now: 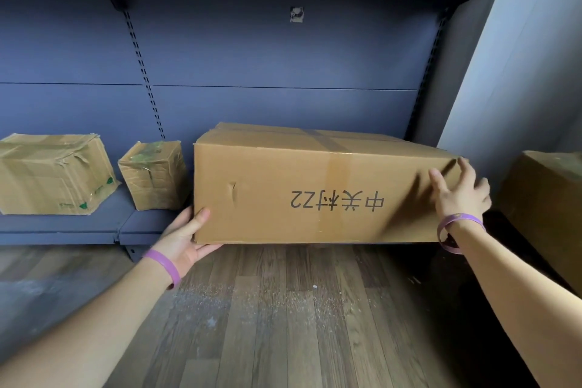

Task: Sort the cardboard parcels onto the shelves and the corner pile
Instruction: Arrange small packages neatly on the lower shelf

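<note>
Big brown cardboard box (315,186) with upside-down black print is on the low blue-grey metal shelf (63,225), right end. Left hand (185,239) grips its bottom-left corner, thumb on the front, fingers underneath. Right hand (459,195), kinda blurry, is spread against the upper-right corner. Crumpled taped box (53,173) and small taped box (154,175) sit further left.

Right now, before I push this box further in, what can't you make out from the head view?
All in the head view:
The shelf under the big box: hidden by the box's front, so support is unclear.
The left hand: fingers mostly tucked beneath the box.
The right hand: motion-blurred, fingertip contact uncertain.
The corner box: cut off by the right edge.
The sticker on the back panel: too small to read.
</note>
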